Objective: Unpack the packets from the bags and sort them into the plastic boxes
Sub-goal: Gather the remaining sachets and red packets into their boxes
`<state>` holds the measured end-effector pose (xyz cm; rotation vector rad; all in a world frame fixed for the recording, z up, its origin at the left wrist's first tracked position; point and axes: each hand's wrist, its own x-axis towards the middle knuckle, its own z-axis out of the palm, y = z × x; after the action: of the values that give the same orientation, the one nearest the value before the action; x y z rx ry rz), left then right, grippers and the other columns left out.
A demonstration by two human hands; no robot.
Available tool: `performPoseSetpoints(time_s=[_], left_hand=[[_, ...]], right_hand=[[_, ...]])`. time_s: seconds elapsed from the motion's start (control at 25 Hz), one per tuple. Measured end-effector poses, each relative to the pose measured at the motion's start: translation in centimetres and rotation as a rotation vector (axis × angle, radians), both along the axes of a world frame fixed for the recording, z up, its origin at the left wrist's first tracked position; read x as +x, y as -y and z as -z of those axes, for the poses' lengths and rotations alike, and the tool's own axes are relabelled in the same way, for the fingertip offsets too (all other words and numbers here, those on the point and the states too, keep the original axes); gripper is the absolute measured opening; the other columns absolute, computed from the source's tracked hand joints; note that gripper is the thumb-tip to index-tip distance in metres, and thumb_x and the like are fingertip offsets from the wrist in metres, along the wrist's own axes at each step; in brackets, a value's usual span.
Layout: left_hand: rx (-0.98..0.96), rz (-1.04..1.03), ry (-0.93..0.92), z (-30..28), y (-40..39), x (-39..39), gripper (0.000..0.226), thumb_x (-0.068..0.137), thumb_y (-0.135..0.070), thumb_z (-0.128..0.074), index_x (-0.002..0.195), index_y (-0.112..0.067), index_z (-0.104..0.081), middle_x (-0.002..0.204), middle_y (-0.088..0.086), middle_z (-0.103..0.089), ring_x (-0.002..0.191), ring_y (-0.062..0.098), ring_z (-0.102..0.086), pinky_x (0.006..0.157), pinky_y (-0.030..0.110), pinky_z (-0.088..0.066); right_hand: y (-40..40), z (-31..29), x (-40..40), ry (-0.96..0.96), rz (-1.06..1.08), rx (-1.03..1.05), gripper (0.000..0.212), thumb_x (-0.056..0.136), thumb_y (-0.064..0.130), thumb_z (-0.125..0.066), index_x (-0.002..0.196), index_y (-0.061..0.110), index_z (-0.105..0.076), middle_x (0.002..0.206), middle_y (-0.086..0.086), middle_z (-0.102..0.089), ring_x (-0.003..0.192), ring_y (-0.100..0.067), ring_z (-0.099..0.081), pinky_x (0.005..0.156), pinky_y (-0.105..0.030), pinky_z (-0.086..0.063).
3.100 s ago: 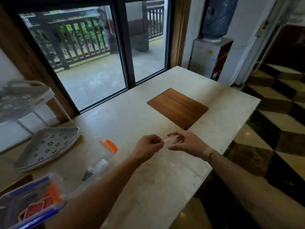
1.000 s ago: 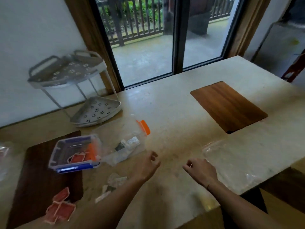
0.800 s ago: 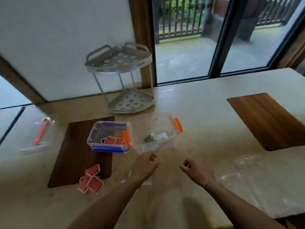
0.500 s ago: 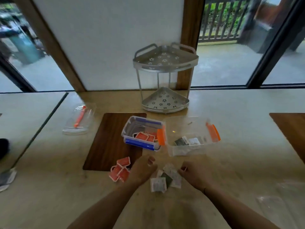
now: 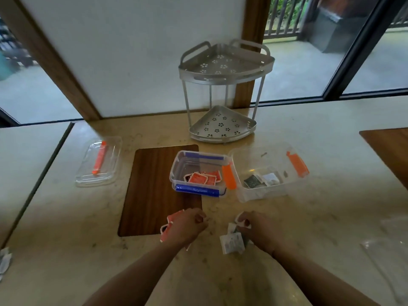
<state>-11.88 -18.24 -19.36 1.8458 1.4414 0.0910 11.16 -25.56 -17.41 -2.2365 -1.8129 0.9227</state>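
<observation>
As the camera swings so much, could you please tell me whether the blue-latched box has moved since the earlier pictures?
No. The blue-latched box still straddles the wooden inlay's far right edge, just as before.

Countertop [image 5: 309, 151]: pale stone, polished, showing a faint sheen. Inset board [image 5: 154, 184]: dark wood grain, matt. Corner rack [image 5: 223, 69]: grey metal, perforated, satin. Blue-clipped box [image 5: 198, 171] and orange-clipped box [image 5: 265, 173]: clear plastic, smooth, catching light. Lid [image 5: 99, 161]: clear glossy plastic. Red packets [image 5: 202, 178]: shiny foil-like film. White packets [image 5: 231, 241]: appearing papery, matt. Bag [image 5: 388, 250]: thin transparent film, creasing
</observation>
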Motion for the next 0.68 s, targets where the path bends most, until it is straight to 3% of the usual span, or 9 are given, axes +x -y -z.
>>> performPoseSetpoints(time_s=[0.16,0.28,0.36,0.52,0.68], left_hand=[[-0.045,0.151,-0.001,0.9,-0.8,0.8,0.011,0.087,-0.036,-0.064,0.097,-0.035,-0.065,0.107,-0.012,-0.062,0.095,0.004,-0.058,0.079,0.018,-0.047],[-0.065,0.311,-0.026,1.8,-0.5,2.2,0.025,0.082,-0.043,-0.063,0.1,-0.026,-0.068,0.106,-0.006,-0.065,0.095,0.011,-0.061,0.083,0.031,-0.054],[0.014,0.432,-0.128,2.4,0.4,3.3,0.037,0.08,-0.052,-0.062,0.109,-0.03,-0.062,0.113,-0.007,-0.062,0.101,0.012,-0.058,0.086,0.031,-0.051],[0.123,0.437,-0.221,2.9,2.5,4.9,0.055,0.078,-0.061,-0.059,0.122,-0.029,-0.05,0.12,-0.004,-0.055,0.108,0.018,-0.053,0.089,0.035,-0.044],[0.104,0.428,-0.219,3.4,3.1,5.6,0.046,0.083,-0.047,-0.062,0.123,-0.028,-0.049,0.126,-0.002,-0.054,0.113,0.02,-0.051,0.09,0.036,-0.041]], right_hand=[[1.0,0.3,-0.2,0.1,0.017,0.027,0.034,0.087,0.053,-0.055,0.116,0.037,-0.061,0.11,0.009,-0.06,0.097,-0.012,-0.058,0.079,-0.028,-0.05],[1.4,0.9,-0.2,0.133,0.025,0.022,0.041,0.087,0.054,-0.054,0.124,0.037,-0.057,0.115,0.007,-0.058,0.099,-0.014,-0.056,0.075,-0.026,-0.047],[1.6,1.3,-0.3,0.172,0.005,0.02,0.042,0.087,0.052,-0.054,0.127,0.036,-0.055,0.118,0.004,-0.057,0.101,-0.017,-0.055,0.076,-0.03,-0.048],[1.8,2.0,-1.0,0.177,-0.053,0.013,0.034,0.092,0.035,-0.051,0.126,0.035,-0.056,0.123,0.001,-0.056,0.105,-0.021,-0.056,0.078,-0.032,-0.049],[2.0,3.0,-1.3,0.201,-0.082,-0.032,0.036,0.093,0.031,-0.05,0.129,0.033,-0.051,0.127,0.0,-0.052,0.106,-0.025,-0.057,0.076,-0.037,-0.05]])
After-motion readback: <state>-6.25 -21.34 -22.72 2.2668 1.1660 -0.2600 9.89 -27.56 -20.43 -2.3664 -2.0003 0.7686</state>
